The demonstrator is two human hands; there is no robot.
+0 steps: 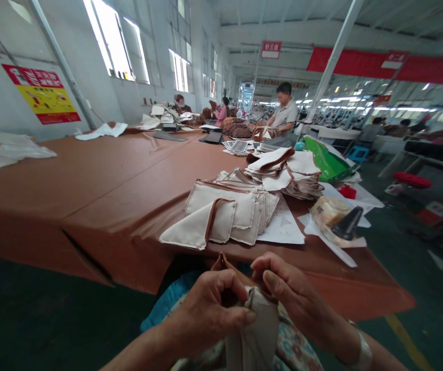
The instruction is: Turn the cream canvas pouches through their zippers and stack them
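Both of my hands work one beige fabric piece [258, 330] with brown trim, held low over my lap in front of the table edge. My left hand [209, 309] is closed, its fingers pinching the top of the piece. My right hand [286, 293] is also closed, gripping the same piece from the right, thumb on the cloth. A brown edge strip [223, 263] sticks up between the hands. On the table just beyond lies a pile of similar beige pieces [229, 214] with brown trim.
A long table under brown cloth [101, 180] runs away from me. A second stack of pieces [286, 172], a green bag [327, 162], white paper [283, 229] and a dark cone on a wrapped bundle [339, 219] sit right. Other people work at the far end.
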